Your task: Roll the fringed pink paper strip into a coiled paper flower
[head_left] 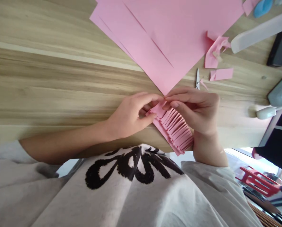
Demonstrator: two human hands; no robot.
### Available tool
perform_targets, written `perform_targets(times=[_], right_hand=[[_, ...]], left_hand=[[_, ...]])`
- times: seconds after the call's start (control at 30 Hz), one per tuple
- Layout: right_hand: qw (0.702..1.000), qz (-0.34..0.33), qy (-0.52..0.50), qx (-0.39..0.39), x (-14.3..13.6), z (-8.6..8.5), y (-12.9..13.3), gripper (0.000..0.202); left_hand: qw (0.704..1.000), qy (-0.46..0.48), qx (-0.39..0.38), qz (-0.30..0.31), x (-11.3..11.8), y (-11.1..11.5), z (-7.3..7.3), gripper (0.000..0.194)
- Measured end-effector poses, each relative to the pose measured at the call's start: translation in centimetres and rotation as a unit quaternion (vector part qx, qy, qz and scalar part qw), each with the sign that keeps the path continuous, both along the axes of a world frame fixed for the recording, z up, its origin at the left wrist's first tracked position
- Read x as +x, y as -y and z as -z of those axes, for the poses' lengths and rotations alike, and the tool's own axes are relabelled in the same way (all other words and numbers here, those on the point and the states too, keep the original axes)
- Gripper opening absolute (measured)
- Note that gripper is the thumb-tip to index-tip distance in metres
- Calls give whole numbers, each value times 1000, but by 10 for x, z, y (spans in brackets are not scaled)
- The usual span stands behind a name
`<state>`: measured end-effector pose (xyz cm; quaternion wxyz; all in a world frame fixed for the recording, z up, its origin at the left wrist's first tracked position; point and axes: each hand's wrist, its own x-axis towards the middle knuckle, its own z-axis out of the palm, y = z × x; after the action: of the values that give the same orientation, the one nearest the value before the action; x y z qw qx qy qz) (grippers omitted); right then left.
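A pink paper strip, cut into a fringe of narrow strands with small curls along one side, hangs over the table's near edge. My left hand pinches its upper end between thumb and fingers. On the other side, my right hand is closed, thumb and fingertips together at the same end of the strip, close to the left fingertips. Whether a single strand lies in the right fingers is hidden. Just beyond the hands, a corner of the large pink paper sheets points toward me.
Scissors lie right of the sheets, partly behind my right hand. Nearby are a crumpled pink scrap and a folded pink piece. Farther right are a white strip-like object, a black object and a blue object.
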<state>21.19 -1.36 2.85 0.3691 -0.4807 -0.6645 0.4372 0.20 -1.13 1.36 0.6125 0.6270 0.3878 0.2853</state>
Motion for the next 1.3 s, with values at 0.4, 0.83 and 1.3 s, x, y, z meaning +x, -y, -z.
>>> perform_targets(times=[0.4, 0.83, 1.3], right_hand=[[994, 55, -82, -51, -3, 2, 5, 27], [996, 42, -58, -60, 0, -1, 6, 24], [996, 49, -68, -39, -1, 2, 5, 26]], left_hand=[[1000, -5, -6, 1, 0, -1, -3, 23], [999, -25, 21, 9, -1, -2, -2, 22], [999, -28, 23, 13, -2, -2, -2, 21]])
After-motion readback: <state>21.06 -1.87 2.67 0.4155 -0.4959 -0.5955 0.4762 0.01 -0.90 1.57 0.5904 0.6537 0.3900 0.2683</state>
